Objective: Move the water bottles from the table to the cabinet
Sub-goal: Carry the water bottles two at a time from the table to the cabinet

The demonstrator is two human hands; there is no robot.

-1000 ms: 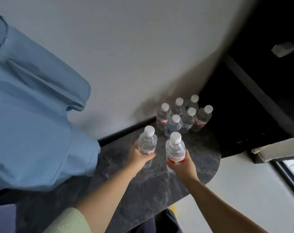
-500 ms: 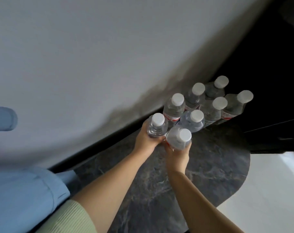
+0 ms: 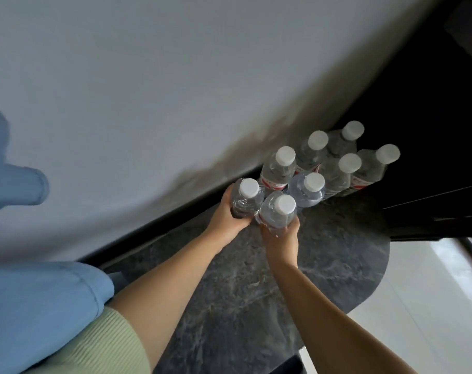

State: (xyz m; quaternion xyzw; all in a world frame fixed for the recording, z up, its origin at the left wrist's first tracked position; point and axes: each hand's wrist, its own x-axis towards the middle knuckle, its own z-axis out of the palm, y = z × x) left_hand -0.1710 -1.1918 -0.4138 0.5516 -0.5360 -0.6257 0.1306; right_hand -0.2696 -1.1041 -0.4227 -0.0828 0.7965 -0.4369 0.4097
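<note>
The left hand [image 3: 226, 215] grips 1 water bottle [image 3: 246, 199] with its fingers wrapped around the body, and the right hand [image 3: 280, 236] grips a second bottle [image 3: 276, 213] in the same way. The 2 held bottles touch each other and stand just beside a group of 6 more bottles [image 3: 334, 163] near the wall [image 3: 175, 90], on the dark marble surface [image 3: 297, 279].

The risk, as I judge it, is a collision: the second bottle is very near the blue-tinted bottle [image 3: 307, 188], so a push forward can knock it and tip its neighbours, which stand close together. The smooth plastic can also slip if the grip is loose.

Compared with 1 second ago, both held bottles are much nearer to the group and to each other, and the view has come closer and turned to the right, so less of the blue cushion [image 3: 40, 306] is visible.
</note>
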